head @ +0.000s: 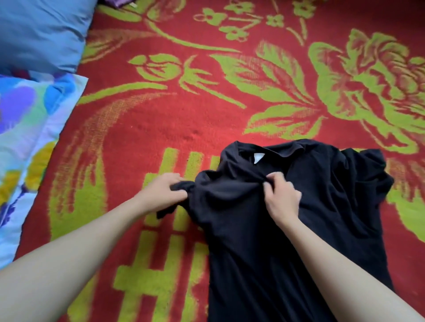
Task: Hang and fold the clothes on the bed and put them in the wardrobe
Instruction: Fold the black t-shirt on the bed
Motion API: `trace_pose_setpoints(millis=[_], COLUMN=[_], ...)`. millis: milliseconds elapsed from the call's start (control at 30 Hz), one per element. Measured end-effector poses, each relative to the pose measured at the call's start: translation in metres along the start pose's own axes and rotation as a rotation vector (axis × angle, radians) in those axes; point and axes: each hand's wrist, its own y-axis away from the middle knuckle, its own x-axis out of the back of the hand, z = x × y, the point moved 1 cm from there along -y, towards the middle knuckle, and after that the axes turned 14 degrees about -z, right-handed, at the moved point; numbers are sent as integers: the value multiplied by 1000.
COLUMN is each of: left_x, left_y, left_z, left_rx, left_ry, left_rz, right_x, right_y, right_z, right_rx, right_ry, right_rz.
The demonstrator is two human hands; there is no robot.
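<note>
A black t-shirt [310, 206] lies on the bed's red and green floral blanket [161, 119], collar toward the far side with a white label showing inside the neck. My left hand [165, 190] grips the shirt's left sleeve at the garment's left edge. My right hand [280, 195] pinches a fold of black fabric just below the collar. The left shoulder area is bunched up between the two hands. The shirt's right sleeve lies crumpled at the right, and its lower part runs out of the bottom of the view.
A blue pillow [41, 32] lies at the far left corner. Below it sits a pillow with a colourful floral cover [30, 138] along the left edge. A bit of purple cloth [119, 2] shows at the top edge.
</note>
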Motion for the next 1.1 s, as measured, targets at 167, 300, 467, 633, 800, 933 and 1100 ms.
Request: trace_pose_setpoints(millis=[167,300,467,633,800,933,1100], left_x=[22,10,0,2,8,1,-50], left_y=[47,63,69,93,112,121,129], left_z=[-47,-92,-108,-109,-115,-124,-126], left_rx=[242,532,485,450,301,346,438], left_ry=[901,944,888,658,951,1070,1131], left_rz=[203,264,304,-40,55,334,429], right_x=[-6,-27,-59,-97,-134,-134,-144], right_y=[-2,21,76,136,171,165,155], right_z=[-9,-25,-57,-91,-104,-98,-84], right_rx=[-49,46,300,590,559,433,437], right_ry=[-10,162,231,149,343,447,313], right_rz=[-11,-122,-152,-90,-344,-428,-494])
